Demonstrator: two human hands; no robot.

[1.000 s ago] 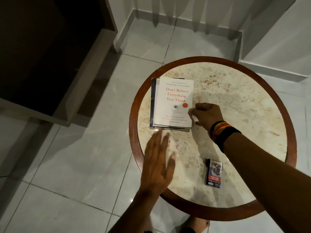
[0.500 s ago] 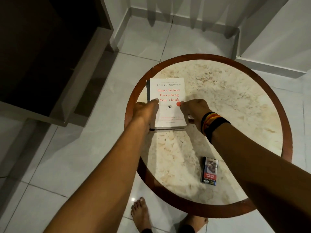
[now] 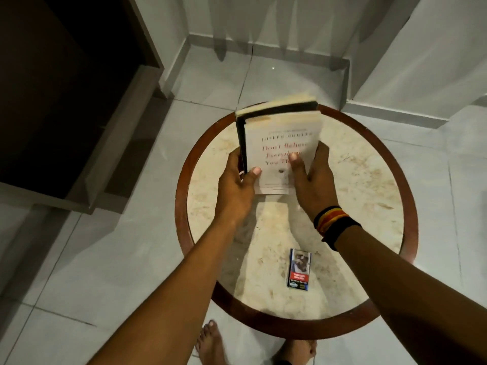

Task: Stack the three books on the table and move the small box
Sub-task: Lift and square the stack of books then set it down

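books (image 3: 280, 143) clamped between hands (both sides)

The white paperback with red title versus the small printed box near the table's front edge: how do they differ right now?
The white paperback with red title is lifted and tilted, gripped with the other books by the left hand and right hand; the small printed box lies flat and untouched. The paperback is far larger. Both are rectangular.

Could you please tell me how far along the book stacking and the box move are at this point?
Done: the books are gathered into one pile, white cover on top. In hand: the left hand and right hand grip the pile from either side, tilted up off the round table. Left: setting the pile down and moving the small box, which lies untouched near the table's near edge.
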